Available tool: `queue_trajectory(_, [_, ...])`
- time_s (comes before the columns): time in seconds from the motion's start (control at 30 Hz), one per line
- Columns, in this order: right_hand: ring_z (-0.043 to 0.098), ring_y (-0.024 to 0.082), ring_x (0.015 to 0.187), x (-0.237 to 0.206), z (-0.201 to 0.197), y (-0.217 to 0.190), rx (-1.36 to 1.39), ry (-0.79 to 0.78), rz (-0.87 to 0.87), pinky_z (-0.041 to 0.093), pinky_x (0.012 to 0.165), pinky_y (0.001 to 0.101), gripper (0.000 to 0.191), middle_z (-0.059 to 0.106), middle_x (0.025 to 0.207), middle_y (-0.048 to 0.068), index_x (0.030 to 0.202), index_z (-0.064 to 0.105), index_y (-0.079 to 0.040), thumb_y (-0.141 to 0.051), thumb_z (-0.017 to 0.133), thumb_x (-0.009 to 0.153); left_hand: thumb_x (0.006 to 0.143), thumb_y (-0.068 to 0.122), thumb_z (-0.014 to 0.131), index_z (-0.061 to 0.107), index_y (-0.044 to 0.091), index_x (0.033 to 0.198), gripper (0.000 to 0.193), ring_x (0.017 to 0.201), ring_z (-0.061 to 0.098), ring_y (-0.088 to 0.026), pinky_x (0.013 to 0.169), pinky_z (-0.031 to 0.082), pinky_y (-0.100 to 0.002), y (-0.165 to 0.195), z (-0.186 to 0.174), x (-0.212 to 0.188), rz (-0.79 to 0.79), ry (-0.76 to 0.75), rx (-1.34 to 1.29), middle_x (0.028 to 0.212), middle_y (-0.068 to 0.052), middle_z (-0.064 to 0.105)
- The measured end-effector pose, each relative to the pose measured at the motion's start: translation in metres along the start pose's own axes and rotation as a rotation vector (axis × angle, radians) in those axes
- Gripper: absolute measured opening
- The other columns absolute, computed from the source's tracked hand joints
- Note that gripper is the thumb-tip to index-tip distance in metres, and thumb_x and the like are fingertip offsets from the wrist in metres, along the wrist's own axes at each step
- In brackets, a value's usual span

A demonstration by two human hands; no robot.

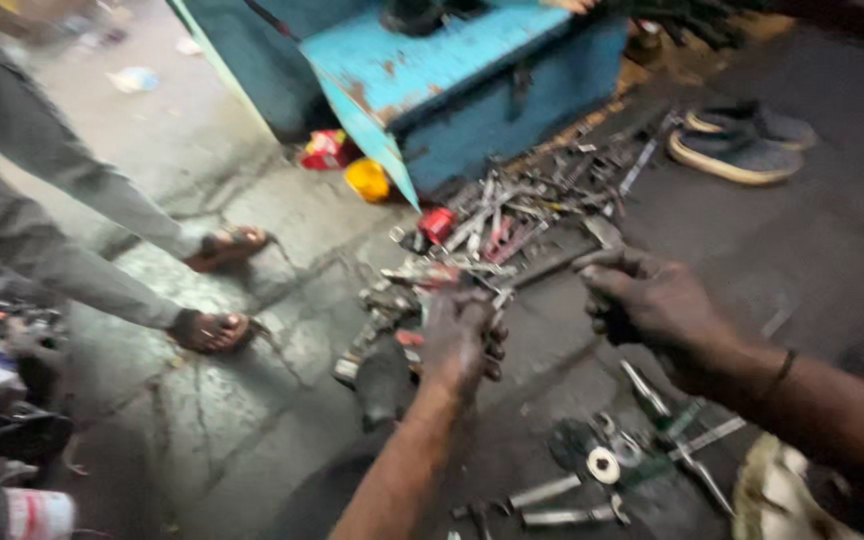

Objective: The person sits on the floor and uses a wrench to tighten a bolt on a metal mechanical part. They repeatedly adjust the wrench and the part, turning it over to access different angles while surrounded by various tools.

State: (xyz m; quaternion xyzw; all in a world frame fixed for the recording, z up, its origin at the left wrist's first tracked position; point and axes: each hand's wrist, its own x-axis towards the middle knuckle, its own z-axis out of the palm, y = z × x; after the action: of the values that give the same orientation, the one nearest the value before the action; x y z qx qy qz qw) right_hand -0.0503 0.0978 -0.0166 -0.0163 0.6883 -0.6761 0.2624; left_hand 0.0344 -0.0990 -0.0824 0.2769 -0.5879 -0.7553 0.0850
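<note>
Steel wrenches and sockets [512, 225] (a blurred heap) lie before the blue toolbox [472, 85]; left hand [460, 338] curls over them, right hand [647, 300] fists a dark tool; sandalled feet [214, 330] stand near.

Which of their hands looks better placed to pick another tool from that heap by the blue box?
Probably the left hand: it hovers right over the heap of metal tools. The right hand sits off to the side, apparently closed around something dark.
</note>
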Motion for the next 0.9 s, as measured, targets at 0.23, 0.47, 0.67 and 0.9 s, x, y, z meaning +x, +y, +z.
queue_trajectory(0.23, [0.060, 0.013, 0.066, 0.001, 0.033, -0.017, -0.054, -0.214, -0.288, 0.051, 0.055, 0.0292, 0.027, 0.065, 0.079, 0.006, 0.119, 0.068, -0.007, -0.020, 0.062, 0.097, 0.089, 0.016, 0.057, 0.066, 0.012, 0.118, 0.031, 0.065, 0.057, -0.012, 0.053, 0.050, -0.031, 0.002, -0.007, 0.007, 0.086, 0.164, 0.068, 0.081, 0.000, 0.063])
queue_trajectory(0.47, [0.068, 0.011, 0.074, 0.010, 0.010, -0.009, -0.159, -0.065, -0.221, 0.055, 0.056, 0.0309, 0.024, 0.072, 0.092, 0.003, 0.117, 0.065, -0.011, -0.019, 0.058, 0.096, 0.096, 0.024, 0.064, 0.074, 0.007, 0.115, 0.028, 0.074, 0.054, -0.017, 0.062, 0.044, -0.032, 0.006, -0.003, 0.030, 0.233, 0.089, 0.173, 0.085, -0.004, 0.061])
queue_trajectory(0.67, [0.054, 0.014, 0.067, 0.026, 0.001, 0.009, -0.175, 0.026, -0.159, 0.043, 0.053, 0.0296, 0.023, 0.065, 0.085, 0.007, 0.120, 0.068, -0.009, -0.021, 0.061, 0.101, 0.087, 0.019, 0.069, 0.070, 0.005, 0.120, 0.036, 0.106, 0.067, -0.033, 0.094, 0.050, -0.042, 0.001, 0.008, 0.022, 0.744, 0.077, 0.767, 0.111, -0.018, 0.071])
queue_trajectory(0.9, [0.062, 0.008, 0.068, 0.015, 0.001, 0.021, -0.307, -0.141, -0.146, 0.053, 0.053, 0.0270, 0.030, 0.069, 0.089, 0.000, 0.122, 0.063, -0.013, -0.017, 0.062, 0.092, 0.085, 0.010, 0.068, 0.062, 0.006, 0.129, 0.044, 0.113, 0.062, -0.037, 0.101, 0.049, -0.046, 0.011, 0.000, -0.012, 0.991, -0.065, 0.836, 0.117, -0.019, 0.065])
